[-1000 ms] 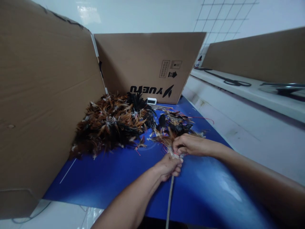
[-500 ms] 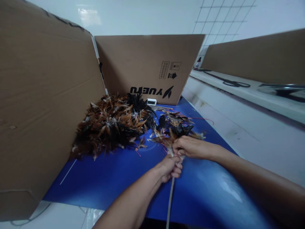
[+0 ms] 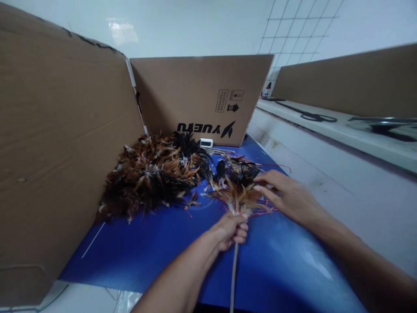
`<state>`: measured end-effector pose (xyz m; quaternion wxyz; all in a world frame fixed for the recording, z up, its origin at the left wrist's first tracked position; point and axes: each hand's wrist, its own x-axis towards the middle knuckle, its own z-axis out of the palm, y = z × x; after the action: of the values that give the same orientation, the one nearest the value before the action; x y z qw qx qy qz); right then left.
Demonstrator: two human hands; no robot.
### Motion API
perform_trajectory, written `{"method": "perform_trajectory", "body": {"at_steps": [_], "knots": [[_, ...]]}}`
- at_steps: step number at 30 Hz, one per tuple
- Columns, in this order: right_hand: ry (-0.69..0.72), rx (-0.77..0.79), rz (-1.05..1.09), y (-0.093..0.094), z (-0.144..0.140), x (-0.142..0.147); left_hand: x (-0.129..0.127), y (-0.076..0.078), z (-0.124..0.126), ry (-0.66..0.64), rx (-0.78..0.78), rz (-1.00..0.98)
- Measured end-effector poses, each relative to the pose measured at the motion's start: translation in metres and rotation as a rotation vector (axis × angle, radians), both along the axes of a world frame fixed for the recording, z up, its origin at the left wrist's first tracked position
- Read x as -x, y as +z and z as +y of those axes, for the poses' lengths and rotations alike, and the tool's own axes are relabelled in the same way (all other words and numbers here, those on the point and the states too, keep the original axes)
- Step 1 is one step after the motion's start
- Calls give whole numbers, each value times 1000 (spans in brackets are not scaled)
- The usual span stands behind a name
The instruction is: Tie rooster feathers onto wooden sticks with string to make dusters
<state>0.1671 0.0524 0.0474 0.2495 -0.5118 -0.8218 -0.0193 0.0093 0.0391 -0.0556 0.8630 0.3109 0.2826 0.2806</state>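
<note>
a: feather bundle [image 3: 239,199] sits fanned out at the top of a thin rod [image 3: 233,274], low over the blue mat [image 3: 156,243] near its middle. i have the left hand [image 3: 232,228] closed round the rod just under the feathers, fingers curled tight, thumb on top.

b: and the other hand?

a: right hand [image 3: 286,195] is spread open, palm down, holding nothing. its fingertips are just beside the right edge of the bundle, above some red threads [image 3: 265,211] lying loose on the mat. whether they touch the feathers i cannot tell; that hand is blurred.

b: what step would you call this?

a: i judge it as building up the bundle on the rod: one hand steadies the stem, the free one is out among the loose feathers [image 3: 243,171] just behind it. the big feather pile [image 3: 153,174] lies further left against the cardboard wall [image 3: 65,143].

b: what does the next move ask of you?

a: a fine pinch from the right hand, i think, on a few loose feathers or a thread, without dragging the tangle along. the left must keep its grip firm, so the fan does not slip or twist on the rod.

b: anything else nearby?

a: a small white device [image 3: 206,142] at the foot of the printed carton [image 3: 202,95], and the pale worktop [image 3: 325,174] to the right.
</note>
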Motion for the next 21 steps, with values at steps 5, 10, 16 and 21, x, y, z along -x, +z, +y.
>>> {"method": "perform_trajectory", "body": {"at_steps": [5, 10, 16, 21], "knots": [[-252, -45, 141, -29, -32, -13, 0, 1, -3, -8, -12, -37], [-217, 353, 237, -67, -44, -15, 1, 2, -3, -8, -17, -38], [-230, 22, 173, -53, -44, 2, -1, -1, -3, -28, -16, -1], [115, 5, 30, -25, -21, 44, -5, -7, -2, -7, 23, -19]]}}
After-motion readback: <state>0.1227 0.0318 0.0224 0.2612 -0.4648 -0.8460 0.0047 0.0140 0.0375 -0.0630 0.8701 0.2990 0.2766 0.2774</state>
